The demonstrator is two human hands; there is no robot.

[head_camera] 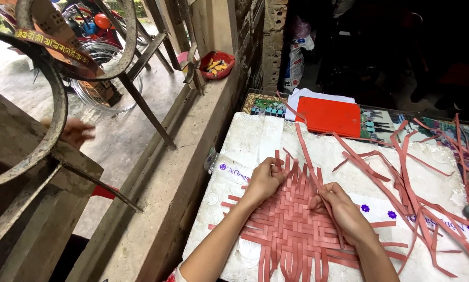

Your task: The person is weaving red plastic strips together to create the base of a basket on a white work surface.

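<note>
Dozens of flat pinkish-red strips are interlaced into a woven mat (292,224) that lies on a white foam board (245,141) covering the bench, low in the middle of the view. At the mat's upper edge the left hand (265,180) curls its fingers closed around the upright ends of a few strips. Close by, the right hand (341,209) rests on the weave, pinching one long strip (310,156) that runs up and away across the board. Loose cut strips of the same colour (417,193) lie scattered to the right. Behind the board sits a flat red folder (328,116) on white paper, and farther left a small red bowl (217,63) stands on the concrete ledge.
</note>
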